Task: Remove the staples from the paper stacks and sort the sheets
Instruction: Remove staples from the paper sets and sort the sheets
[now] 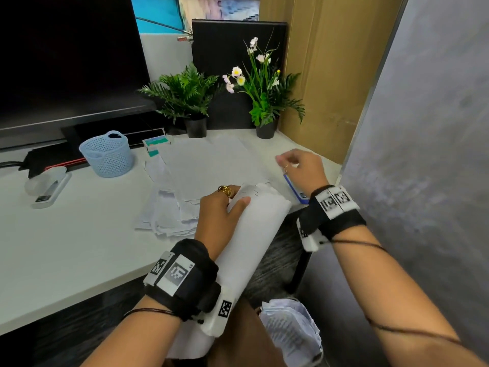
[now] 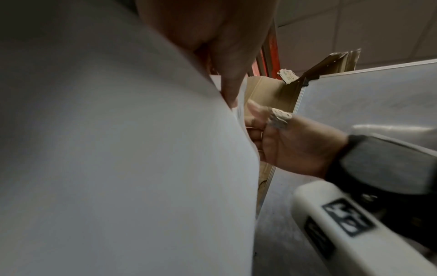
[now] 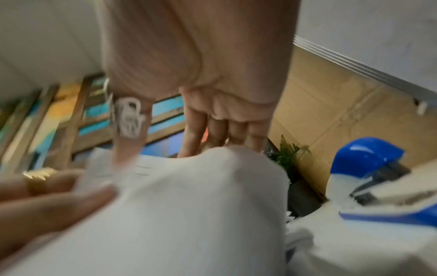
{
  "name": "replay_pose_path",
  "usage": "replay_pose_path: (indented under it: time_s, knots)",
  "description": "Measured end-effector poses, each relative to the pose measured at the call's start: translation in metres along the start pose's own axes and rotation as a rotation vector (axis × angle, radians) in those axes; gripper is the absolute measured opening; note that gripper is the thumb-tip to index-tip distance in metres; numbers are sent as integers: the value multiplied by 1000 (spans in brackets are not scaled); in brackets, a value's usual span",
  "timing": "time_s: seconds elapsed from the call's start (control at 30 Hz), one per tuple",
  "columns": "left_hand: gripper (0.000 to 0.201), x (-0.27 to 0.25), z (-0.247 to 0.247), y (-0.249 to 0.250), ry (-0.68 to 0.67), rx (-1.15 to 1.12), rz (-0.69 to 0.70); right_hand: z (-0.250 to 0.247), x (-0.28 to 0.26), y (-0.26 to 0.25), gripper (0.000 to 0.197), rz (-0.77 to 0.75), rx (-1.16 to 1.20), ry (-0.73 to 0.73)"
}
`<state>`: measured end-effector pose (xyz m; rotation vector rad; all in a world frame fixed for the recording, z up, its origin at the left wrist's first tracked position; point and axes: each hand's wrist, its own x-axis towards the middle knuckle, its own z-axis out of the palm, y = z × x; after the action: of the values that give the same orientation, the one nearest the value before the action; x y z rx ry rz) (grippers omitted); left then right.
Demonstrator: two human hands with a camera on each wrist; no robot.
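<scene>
My left hand (image 1: 221,211): thumb and fingers curled round the top edge of a curved paper stack (image 1: 254,234) that bows off the desk (image 1: 79,247) edge toward my lap, several staples showing near its corner. My right hand (image 1: 301,168): raised just beyond the stack, fingers loosely curled; whether the fingertips pinch a pulled staple I cannot tell. Blue-and-white staple remover (image 1: 297,190): on the desk, under the right wrist. Loose sheets (image 1: 211,160): spread flat behind the hands; messier pile (image 1: 169,210) at left. Risk, as I judge it: paper tearing at the stapled corner if tugged; sheets sliding lapward. Light-blue basket (image 1: 107,154): contents not visible. Stapler (image 1: 47,188): far left.
</scene>
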<state>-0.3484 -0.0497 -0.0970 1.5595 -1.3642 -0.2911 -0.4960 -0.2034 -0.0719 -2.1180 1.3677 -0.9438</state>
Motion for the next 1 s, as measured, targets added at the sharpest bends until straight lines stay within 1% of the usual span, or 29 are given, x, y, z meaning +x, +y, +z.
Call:
replay_pose_path:
  time_s: [0.03, 0.07, 0.1, 0.13, 0.17, 0.2, 0.23, 0.3, 0.33, 0.37, 0.43, 0.5, 0.57, 0.63, 0.7, 0.77, 0.8, 0.83, 0.87, 0.9, 0.93, 0.97, 1.0]
  knots:
    - [9, 1, -1, 1, 16, -39, -6, -2, -17, -10, 25, -60, 133, -91]
    - [4, 1, -2, 2, 33, -92, -10, -3, -33, -18, 22, -99, 185, -219]
    - [9, 0, -3, 3, 49, -149, -13, -4, -47, -20, 24, -128, 199, -323]
    - [14, -2, -2, 5, 61, -212, -11, -4, -59, -20, 26, -153, 224, -362]
    - [16, -5, -2, 8, 70, -281, 3, -4, -70, -19, 27, -168, 270, -321]
    - [16, -9, -3, 11, 82, -340, 42, -6, -79, -19, 27, -177, 333, -233]
    - [15, -12, -4, 11, 96, -370, 117, -8, -87, -19, 27, -182, 390, -131]
    - [15, -16, -5, 8, 90, -347, 314, -12, -101, -20, 31, -203, 457, 20]
    - [13, -18, -5, 4, 63, -318, 382, -14, -105, -20, 36, -215, 480, 74]
    - [9, -19, -5, 1, 23, -300, 414, -16, -109, -18, 41, -224, 502, 121]
    - [12, -21, -5, -1, -30, -304, 410, -19, -111, -15, 45, -249, 538, 194]
    - [23, -21, -3, -3, -22, -315, 412, -20, -114, -15, 40, -272, 548, 236]
    - [30, -21, -1, -3, -8, -311, 439, -21, -117, -16, 36, -277, 566, 242]
    - [30, -21, -1, -2, -17, -318, 432, -21, -119, -16, 34, -279, 575, 240]
    - [24, -21, -1, 0, -36, -346, 390, -23, -120, -14, 33, -247, 562, 218]
    - [10, -22, 5, 3, -45, -338, 385, -26, -123, -12, 32, -187, 469, 183]
    - [5, -22, 12, 4, -46, -331, 379, -28, -125, -12, 28, -161, 359, 151]
    - [10, -23, 22, 4, -44, -338, 317, -30, -129, -11, 21, -139, 189, 93]
    - [15, -25, 31, 6, -57, -370, 211, -34, -135, -11, 21, -113, -19, 5]
    - [17, -28, 39, 8, -93, -409, 111, -39, -141, -11, 31, -80, -226, -111]
    - [17, -31, 48, 8, -149, -429, 43, -44, -146, -9, 41, -33, -387, -242]
    - [17, -34, 56, 7, -197, -419, 15, -49, -150, -5, 48, 32, -494, -355]
    - [18, -36, 63, 3, -225, -379, 22, -52, -153, 0, 51, 93, -561, -443]
